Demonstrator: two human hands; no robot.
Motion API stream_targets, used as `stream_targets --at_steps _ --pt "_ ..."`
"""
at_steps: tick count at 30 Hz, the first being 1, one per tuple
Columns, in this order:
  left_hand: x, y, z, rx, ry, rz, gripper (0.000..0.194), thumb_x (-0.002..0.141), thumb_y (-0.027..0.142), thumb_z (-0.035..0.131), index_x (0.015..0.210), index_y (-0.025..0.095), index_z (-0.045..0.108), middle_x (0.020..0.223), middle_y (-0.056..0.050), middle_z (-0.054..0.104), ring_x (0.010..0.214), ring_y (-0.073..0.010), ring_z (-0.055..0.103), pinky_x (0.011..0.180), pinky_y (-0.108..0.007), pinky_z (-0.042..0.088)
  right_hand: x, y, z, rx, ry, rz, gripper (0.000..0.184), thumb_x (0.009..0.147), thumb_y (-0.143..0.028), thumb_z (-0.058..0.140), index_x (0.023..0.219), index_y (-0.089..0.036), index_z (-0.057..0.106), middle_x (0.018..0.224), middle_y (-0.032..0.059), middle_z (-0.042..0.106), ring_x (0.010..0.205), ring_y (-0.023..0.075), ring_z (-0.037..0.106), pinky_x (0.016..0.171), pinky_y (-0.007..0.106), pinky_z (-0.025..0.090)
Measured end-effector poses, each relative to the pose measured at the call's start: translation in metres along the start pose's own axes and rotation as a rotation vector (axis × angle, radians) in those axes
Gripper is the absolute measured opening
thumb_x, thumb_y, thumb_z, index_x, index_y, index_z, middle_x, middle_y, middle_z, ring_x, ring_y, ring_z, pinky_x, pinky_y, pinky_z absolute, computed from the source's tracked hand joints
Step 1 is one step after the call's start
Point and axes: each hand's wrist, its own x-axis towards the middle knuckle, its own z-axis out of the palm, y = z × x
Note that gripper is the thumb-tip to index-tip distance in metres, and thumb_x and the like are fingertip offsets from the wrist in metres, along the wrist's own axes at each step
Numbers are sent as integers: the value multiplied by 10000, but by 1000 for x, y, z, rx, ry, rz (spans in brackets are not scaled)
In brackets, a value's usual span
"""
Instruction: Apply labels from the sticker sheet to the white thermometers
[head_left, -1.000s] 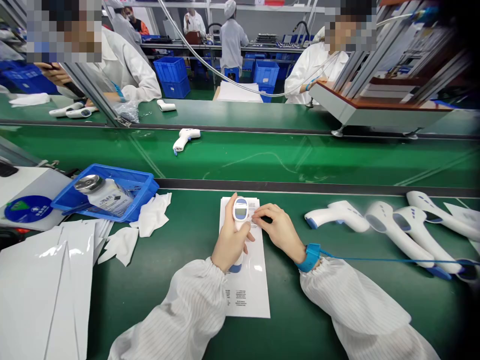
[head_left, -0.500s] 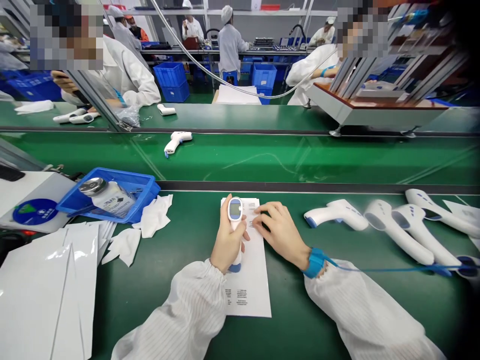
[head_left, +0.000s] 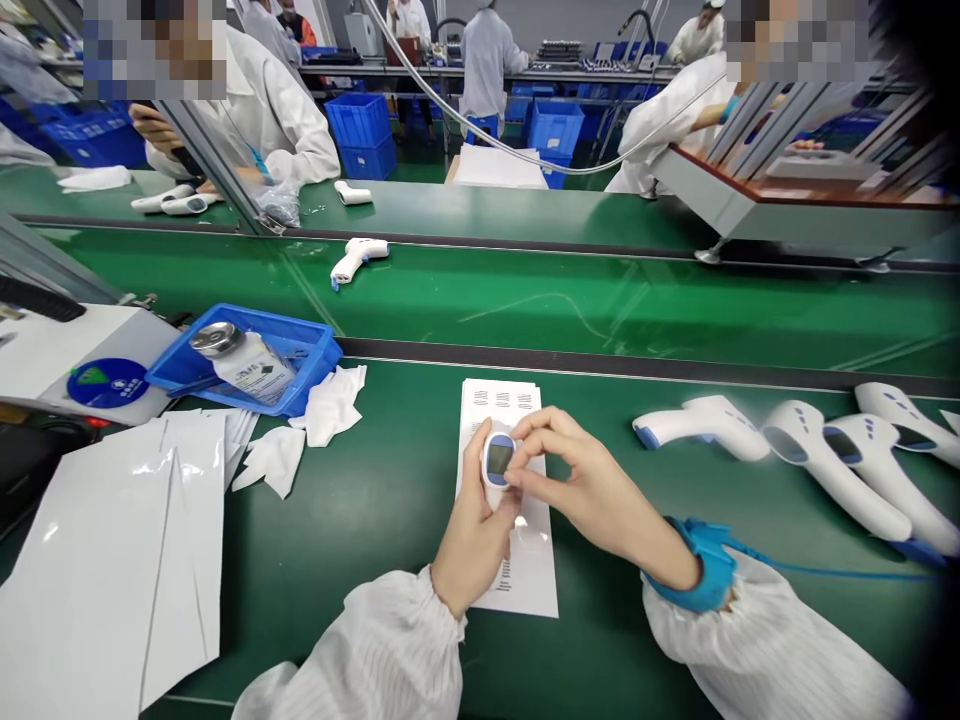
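My left hand (head_left: 472, 540) is wrapped round a white infrared thermometer (head_left: 499, 461), its grey screen with a blue surround facing up. Over the screen's right edge is my right hand (head_left: 589, 480), thumb and fingertips drawn together in a pinch at the display. Whatever may be between those fingertips is too small to make out. Beneath both hands lies a white sheet with printed labels (head_left: 536, 575), partly covered. A blue wrist strap (head_left: 694, 565) with a cord circles my right wrist.
Several white thermometers (head_left: 701, 425) lie at the right. At the left are a blue tray (head_left: 322, 365) holding a metal-topped bottle (head_left: 251, 365), crumpled white wipes (head_left: 334, 405) and white sheets (head_left: 97, 560). Another thermometer (head_left: 360, 258) rests on the green belt (head_left: 487, 290). Co-workers sit beyond.
My right hand has moved from the label sheet onto the thermometer's screen, fingers closing to a pinch. My left hand has tilted the thermometer slightly. The camera view has shifted.
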Motion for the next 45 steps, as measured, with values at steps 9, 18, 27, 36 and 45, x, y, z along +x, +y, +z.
stream_targets --at_steps 9,18,27,36,45 --pt "-3 3 0 -28 -32 -57 655 916 274 537 1505 334 255 1459 -74 450 1281 -294 511 953 -417 533 14 2 3 33 42 -41 117 826 -144 663 761 -234 625 1051 3 692 1007 185 640 894 339 491" --pt "-4 1 0 48 -34 -18 662 912 201 503 1508 325 243 1557 -37 330 1441 -290 310 1137 -458 369 20 -5 -4 3 -2 -42 107 830 -167 651 745 -232 645 993 4 714 917 182 672 841 328 521" --pt "-4 1 0 45 -56 -20 671 915 162 486 1497 372 227 1591 -3 273 1462 -268 276 1164 -459 336 22 -8 -7 -26 -24 -29 99 832 -201 634 739 -227 654 943 9 724 890 191 680 805 324 536" --pt "-4 3 0 19 -83 -59 667 926 171 464 1502 363 189 1602 21 242 1472 -247 242 1189 -466 283 24 -9 -8 -37 -33 -25 97 831 -201 630 743 -228 661 929 5 731 890 195 688 815 329 539" --pt "-5 3 0 -4 -44 -103 694 887 216 523 1505 348 238 1460 -53 448 1271 -307 514 905 -403 554 24 -8 -9 -34 -43 -24 98 831 -176 634 756 -228 669 941 -6 735 896 186 689 814 315 536"
